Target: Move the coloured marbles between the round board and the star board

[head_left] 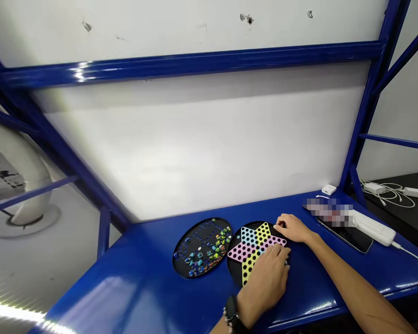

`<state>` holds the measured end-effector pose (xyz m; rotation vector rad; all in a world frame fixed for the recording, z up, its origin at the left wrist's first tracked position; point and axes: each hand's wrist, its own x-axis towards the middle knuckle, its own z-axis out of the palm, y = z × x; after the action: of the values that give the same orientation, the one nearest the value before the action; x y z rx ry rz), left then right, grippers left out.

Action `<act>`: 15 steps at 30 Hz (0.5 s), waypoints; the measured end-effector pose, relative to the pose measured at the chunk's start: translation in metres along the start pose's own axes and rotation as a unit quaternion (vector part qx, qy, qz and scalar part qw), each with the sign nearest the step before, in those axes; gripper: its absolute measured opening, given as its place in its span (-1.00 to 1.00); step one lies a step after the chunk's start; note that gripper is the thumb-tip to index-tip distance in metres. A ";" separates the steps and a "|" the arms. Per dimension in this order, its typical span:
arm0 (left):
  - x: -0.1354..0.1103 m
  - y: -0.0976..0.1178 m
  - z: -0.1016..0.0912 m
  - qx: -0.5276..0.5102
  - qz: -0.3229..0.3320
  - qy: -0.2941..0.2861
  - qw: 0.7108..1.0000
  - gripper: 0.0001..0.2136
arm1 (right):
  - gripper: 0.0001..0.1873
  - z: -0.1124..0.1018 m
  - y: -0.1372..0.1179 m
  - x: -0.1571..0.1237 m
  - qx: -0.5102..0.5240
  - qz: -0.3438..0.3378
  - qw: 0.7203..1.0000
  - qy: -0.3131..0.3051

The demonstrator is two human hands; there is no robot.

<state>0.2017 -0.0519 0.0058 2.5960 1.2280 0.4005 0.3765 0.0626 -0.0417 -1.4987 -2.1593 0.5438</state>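
A pixelated patch (329, 212) masks whatever lies beside a smartphone (348, 236); the left hand (264, 283) and right hand (290, 227) hide parts of a star-shaped Chinese checkers board (263, 234), marbles (219, 246) in a round tray (191, 227) are too small to count, and a white cable (413, 253) runs off the right edge.

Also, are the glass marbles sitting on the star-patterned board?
No, the glass marbles lie on a separate round black tray to the left of the pastel star board.

Workshop-style bay on my remote feed: blue steel bench (125, 278), scuffed white wall (195, 144), charger cables (393, 197) alongside.
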 end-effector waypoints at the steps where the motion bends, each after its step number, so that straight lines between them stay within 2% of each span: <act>1: 0.005 0.003 0.008 0.055 0.012 0.007 0.998 -0.72 | -0.74 0.000 0.000 0.000 -0.003 0.001 1.000 0.000; 5: 0.014 0.002 0.039 0.221 0.039 0.063 0.972 -0.73 | -0.75 0.000 -0.001 0.001 -0.007 0.004 1.000 -0.002; 9: 0.008 0.001 0.061 0.288 0.027 0.132 0.948 -0.66 | -0.76 -0.002 -0.003 0.000 -0.002 -0.004 1.000 -0.001; 12: 0.007 0.005 0.065 0.293 -0.004 0.139 0.946 -0.73 | -0.76 -0.003 -0.003 -0.001 0.001 -0.007 1.000 -0.004; 15: 0.012 0.008 0.061 0.298 -0.008 0.110 0.948 -0.78 | -0.75 -0.002 -0.002 -0.001 -0.001 -0.004 1.000 -0.007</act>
<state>0.2362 -0.0536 -0.0469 3.1008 1.6569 0.3663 0.3764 0.0616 -0.0391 -1.4918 -2.1763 0.5518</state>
